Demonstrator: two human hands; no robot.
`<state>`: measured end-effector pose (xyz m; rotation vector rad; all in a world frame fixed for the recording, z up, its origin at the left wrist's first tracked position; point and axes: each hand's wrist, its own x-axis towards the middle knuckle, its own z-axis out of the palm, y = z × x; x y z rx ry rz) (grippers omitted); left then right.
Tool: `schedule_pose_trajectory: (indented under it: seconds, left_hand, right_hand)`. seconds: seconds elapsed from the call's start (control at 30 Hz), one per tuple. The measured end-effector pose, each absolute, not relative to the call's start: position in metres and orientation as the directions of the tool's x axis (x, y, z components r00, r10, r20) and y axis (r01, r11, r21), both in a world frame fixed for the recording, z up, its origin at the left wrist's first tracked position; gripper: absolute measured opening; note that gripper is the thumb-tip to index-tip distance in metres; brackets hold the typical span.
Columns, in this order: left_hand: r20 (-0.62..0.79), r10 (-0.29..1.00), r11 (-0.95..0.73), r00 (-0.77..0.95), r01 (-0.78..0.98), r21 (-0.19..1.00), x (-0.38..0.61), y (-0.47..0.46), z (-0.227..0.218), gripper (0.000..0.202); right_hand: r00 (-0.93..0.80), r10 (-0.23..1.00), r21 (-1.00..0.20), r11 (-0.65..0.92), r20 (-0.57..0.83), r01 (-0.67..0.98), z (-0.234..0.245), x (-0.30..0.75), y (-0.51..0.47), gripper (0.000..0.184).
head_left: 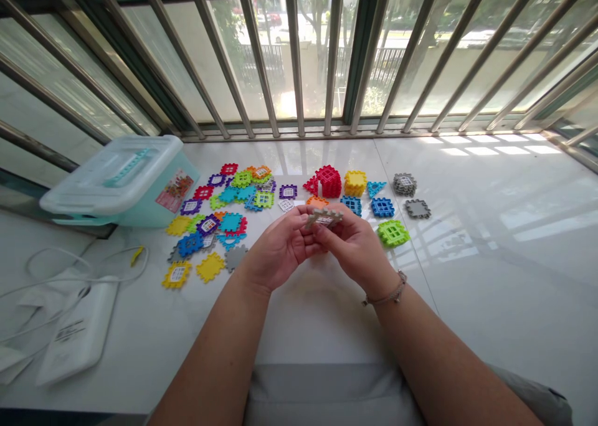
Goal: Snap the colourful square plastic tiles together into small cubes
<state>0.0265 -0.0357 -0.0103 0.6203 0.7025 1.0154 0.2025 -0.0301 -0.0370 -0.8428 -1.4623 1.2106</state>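
Observation:
Both hands meet in front of me around a grey notched building tile (324, 217) with a white printed patch. My right hand (357, 242) pinches it with the thumb on the near face. My left hand (283, 245) has its thumb and fingers closed at the tile's left edge, palm partly turned up. Just beyond the hands lie an orange tile (317, 202) and a blue window tile (351, 205), both partly covered. A lime window tile (393, 233) sits to the right of my right hand.
Loose coloured tiles (210, 265) spread on the left. Further back stand a red stack (328, 182), a yellow stack (355, 182) and a grey stack (404, 184). A lidded teal box (126, 183), a white power strip-like device (79, 332) and cables are at left. Metal bars (294, 58) line the window.

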Motion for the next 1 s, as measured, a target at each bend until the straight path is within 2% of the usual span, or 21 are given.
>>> schedule_pose_trajectory:
  seconds: [0.33,0.5,0.8,1.0]
  left_hand:
    - [-0.303,0.897,0.434,0.323,-0.509,0.744,0.026,-0.035,-0.010,0.027]
    - [-0.322,0.893,0.444,0.313,-0.505,0.740,0.026,-0.037,-0.005,0.027]
    - [-0.279,0.898,0.424,0.341,-0.502,0.754,0.026,-0.038,-0.008,0.028]
    - [-0.278,0.904,0.410,0.324,-0.476,0.778,0.026,-0.037,-0.009,0.029]
  right_hand:
    - [-0.209,0.938,-0.953,0.295,0.276,0.069,-0.030,0.202,-0.034,0.016]
    - [-0.220,0.925,-0.943,0.328,0.309,0.056,-0.028,0.202,-0.036,0.015]
    - [-0.144,0.901,-0.900,0.425,0.410,0.095,-0.025,0.199,-0.039,0.009]
    - [-0.170,0.921,-0.918,0.374,0.352,0.129,-0.026,0.199,-0.037,0.011]
